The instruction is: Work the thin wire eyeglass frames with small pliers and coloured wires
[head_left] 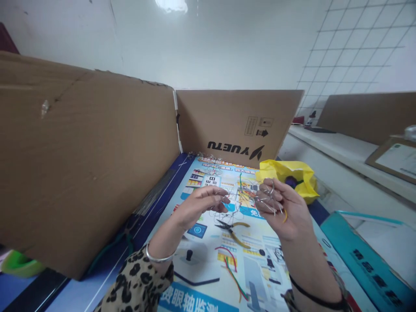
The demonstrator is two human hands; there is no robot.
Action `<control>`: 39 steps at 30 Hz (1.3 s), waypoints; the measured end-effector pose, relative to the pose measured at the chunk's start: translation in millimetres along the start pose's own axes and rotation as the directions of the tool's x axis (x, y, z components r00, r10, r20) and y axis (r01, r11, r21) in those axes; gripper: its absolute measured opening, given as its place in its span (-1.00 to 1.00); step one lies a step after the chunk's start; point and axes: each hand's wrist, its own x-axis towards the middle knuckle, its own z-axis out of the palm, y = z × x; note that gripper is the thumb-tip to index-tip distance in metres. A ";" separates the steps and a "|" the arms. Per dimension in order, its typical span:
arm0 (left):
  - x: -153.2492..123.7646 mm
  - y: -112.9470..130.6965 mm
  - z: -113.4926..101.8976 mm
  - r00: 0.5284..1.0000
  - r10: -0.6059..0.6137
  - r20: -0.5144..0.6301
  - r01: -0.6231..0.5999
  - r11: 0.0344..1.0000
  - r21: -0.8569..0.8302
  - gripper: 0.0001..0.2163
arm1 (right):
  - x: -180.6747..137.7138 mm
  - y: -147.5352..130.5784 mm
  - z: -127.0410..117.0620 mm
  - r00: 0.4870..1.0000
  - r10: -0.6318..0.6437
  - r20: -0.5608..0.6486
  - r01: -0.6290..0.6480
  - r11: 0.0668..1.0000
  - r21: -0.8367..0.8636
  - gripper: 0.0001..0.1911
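Observation:
My right hand (pixel 286 208) is raised over the table, its fingers closed on a bundle of bent silver wire (pixel 268 199). The wire forms loops and prongs, and a short yellow wire end (pixel 285 216) sticks out below. To its left, my left hand (pixel 206 201) has curled fingers, with thumb and fingertips near each other on thin silver wire. Between the hands is a loose tangle of fine wire (pixel 238 197) with some red, orange and green strands; which strands join the bundle, I cannot tell. Yellow-handled pliers (pixel 233 229) lie below, jaws pointing left.
Red and green wires (pixel 232 271) lie on the printed poster (pixel 201 299) covering the table. Cardboard panels (pixel 97 164) stand left and behind. At right are a yellow bag (pixel 305 169) with something purple inside and a teal box (pixel 367 264). More wire pieces (pixel 211 160) lie far back.

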 end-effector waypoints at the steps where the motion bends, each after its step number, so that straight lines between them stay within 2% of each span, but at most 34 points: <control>1: -0.5 0.3 -0.1 1.000 0.005 0.005 -0.005 1.000 -0.002 -0.79 | -0.2 0.0 0.1 1.000 0.000 0.001 0.000 1.000 -0.003 -0.85; 5: -2.8 2.8 0.8 0.999 0.050 0.020 -0.049 0.998 -0.044 -0.79 | -4.1 -1.2 3.7 1.000 0.006 0.001 -0.006 1.000 -0.006 -0.85; 12: -8.2 9.8 3.6 0.991 0.128 -0.024 -0.130 0.990 -0.050 -0.85 | -12.0 -8.0 5.7 1.000 -0.001 0.028 0.002 0.999 -0.044 -0.82; 18: -12.0 14.9 4.4 0.991 0.131 -0.014 -0.131 0.991 0.012 -0.88 | -14.7 -8.5 5.4 1.000 -0.003 0.020 0.005 0.995 -0.096 -0.80; 26: -14.5 19.5 6.2 0.994 0.101 -0.049 -0.101 0.995 -0.002 -0.89 | -20.1 -11.5 7.8 1.000 -0.013 0.013 0.015 0.987 -0.161 -0.76; 32: -17.5 26.1 11.2 0.994 0.096 -0.052 -0.092 0.993 0.076 -0.88 | -23.4 -13.3 10.3 1.000 -0.021 -0.011 0.018 0.983 -0.184 -0.76; 39: -16.2 23.9 11.9 0.994 0.105 -0.038 -0.100 0.989 0.109 -0.88 | -23.3 -13.3 10.7 1.000 -0.025 -0.006 0.023 0.977 -0.210 -0.74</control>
